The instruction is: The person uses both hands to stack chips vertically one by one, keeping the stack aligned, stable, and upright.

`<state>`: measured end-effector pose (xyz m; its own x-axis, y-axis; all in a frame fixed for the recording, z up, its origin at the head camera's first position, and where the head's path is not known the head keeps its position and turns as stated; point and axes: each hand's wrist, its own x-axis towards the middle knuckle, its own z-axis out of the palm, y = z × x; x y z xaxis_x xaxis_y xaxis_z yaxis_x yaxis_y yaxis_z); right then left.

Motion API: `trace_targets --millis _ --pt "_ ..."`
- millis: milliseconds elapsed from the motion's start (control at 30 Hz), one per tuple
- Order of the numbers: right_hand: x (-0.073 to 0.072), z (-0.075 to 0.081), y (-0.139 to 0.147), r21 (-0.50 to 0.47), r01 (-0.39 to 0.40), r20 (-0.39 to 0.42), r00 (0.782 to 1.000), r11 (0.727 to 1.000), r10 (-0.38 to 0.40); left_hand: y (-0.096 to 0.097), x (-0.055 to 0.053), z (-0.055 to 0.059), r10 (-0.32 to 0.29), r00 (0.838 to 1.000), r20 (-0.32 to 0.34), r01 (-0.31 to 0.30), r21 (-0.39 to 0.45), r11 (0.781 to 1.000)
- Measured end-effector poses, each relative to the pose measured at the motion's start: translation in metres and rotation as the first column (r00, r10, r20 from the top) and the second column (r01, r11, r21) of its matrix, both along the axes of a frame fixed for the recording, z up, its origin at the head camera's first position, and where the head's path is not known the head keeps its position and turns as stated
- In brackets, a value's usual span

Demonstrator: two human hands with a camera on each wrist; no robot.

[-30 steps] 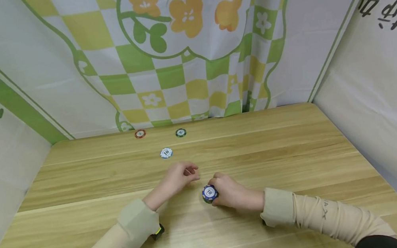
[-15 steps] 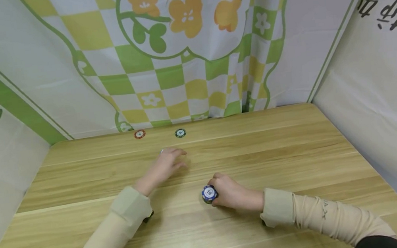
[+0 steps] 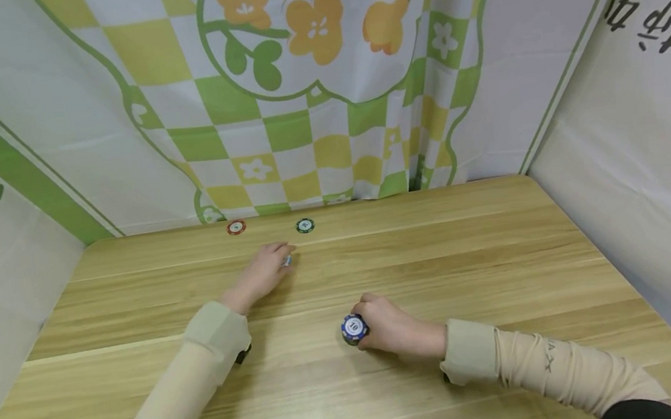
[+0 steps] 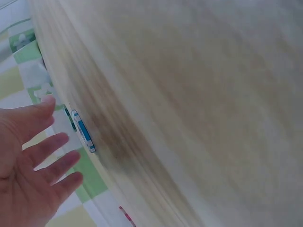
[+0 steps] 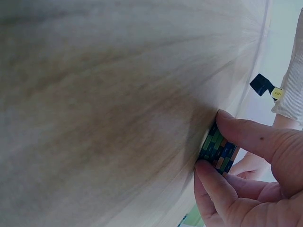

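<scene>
My right hand grips a short stack of poker chips by its sides, thumb and fingers around it. On top is a blue chip marked 10; the right wrist view shows green, dark blue and orange edges in the stack, standing on the wooden table. My left hand hovers over a white and blue poker chip, which it partly hides in the head view. From the left wrist, the fingers look spread and apart from that flat-lying chip.
A red poker chip and a green poker chip lie near the back edge of the wooden table. Behind that edge hangs a checked curtain. White cloth walls flank both sides.
My left hand has moved away from beside the stack, to the left and back, and now covers part of the white and blue chip. The right hand stays at the stack.
</scene>
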<state>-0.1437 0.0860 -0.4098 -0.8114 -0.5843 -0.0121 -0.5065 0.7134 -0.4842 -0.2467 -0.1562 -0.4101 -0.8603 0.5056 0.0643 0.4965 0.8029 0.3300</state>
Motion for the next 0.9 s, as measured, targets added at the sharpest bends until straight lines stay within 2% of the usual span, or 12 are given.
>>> trace_targets --millis 167,433,667,900 --pt "0.0003 -0.0003 0.0002 -0.006 -0.004 0.002 1.0 1.0 0.004 -0.0021 -0.0008 -0.0008 0.018 0.998 0.055 -0.017 -0.029 0.999" --pt "0.0005 0.0004 0.0002 -0.001 0.0 0.012 1.0 1.0 0.0 -0.0029 -0.0015 -0.0039 0.026 0.999 0.045 -0.023 -0.06 0.998" --pt "0.001 0.0007 -0.0001 -0.002 0.0 0.008 1.0 1.0 0.0 -0.0036 -0.0023 -0.0069 0.013 1.0 -0.002 -0.013 -0.07 0.997" --pt "0.0008 0.0012 -0.0002 0.002 0.002 0.005 1.0 1.0 -0.002 -0.0039 0.0 -0.0047 0.003 0.998 -0.061 -0.006 -0.059 0.998"
